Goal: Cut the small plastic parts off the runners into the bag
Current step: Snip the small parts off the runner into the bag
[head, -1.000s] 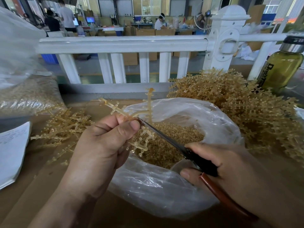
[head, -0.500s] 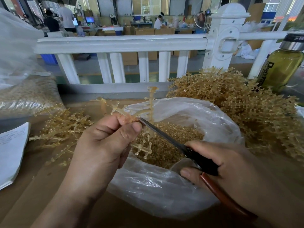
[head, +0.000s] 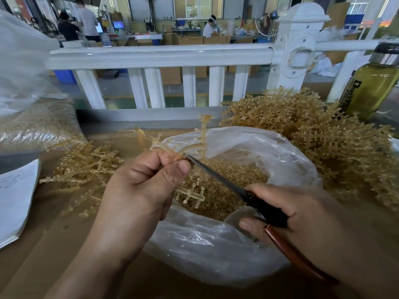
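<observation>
Pinching runner (head: 203,137) with left hand (head: 138,188) over open bag (head: 216,251) of cut parts (head: 228,190) for straight drop. Gripping scissors (head: 216,173) in right hand (head: 302,212), blade tips at branch beside left thumb. Uncut runners (head: 323,143) heaped right of bag.

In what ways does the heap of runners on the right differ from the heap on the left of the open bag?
The right heap is much larger and piled high; the left heap is small and low. The right heap lies next to the bottle; the left heap lies near the white paper. Both are amber branched runners beside the open bag.
</observation>
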Available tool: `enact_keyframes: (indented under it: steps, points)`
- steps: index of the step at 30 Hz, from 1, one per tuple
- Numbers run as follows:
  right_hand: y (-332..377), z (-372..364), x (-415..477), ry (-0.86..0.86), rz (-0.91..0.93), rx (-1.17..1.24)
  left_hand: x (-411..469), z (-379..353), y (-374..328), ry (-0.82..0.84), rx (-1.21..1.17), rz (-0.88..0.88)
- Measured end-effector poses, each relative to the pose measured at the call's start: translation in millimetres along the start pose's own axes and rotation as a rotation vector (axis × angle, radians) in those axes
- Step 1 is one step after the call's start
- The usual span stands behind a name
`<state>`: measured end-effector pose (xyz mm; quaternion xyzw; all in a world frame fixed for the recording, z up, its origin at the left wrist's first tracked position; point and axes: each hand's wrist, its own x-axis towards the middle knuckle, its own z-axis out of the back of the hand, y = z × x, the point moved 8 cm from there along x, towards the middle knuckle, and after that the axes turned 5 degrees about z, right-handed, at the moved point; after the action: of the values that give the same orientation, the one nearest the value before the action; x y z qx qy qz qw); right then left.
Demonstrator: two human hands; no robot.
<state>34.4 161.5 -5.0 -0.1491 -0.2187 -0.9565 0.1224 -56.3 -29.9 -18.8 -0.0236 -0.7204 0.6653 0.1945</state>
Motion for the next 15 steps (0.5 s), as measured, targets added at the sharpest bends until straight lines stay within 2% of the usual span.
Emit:
enact_keyframes:
  steps: [15]
  points:
    - [0.5,-0.8,-0.9,-0.063,0.015,0.008,1.7,-7.5,4.3,0.079,-0.292,0.091]
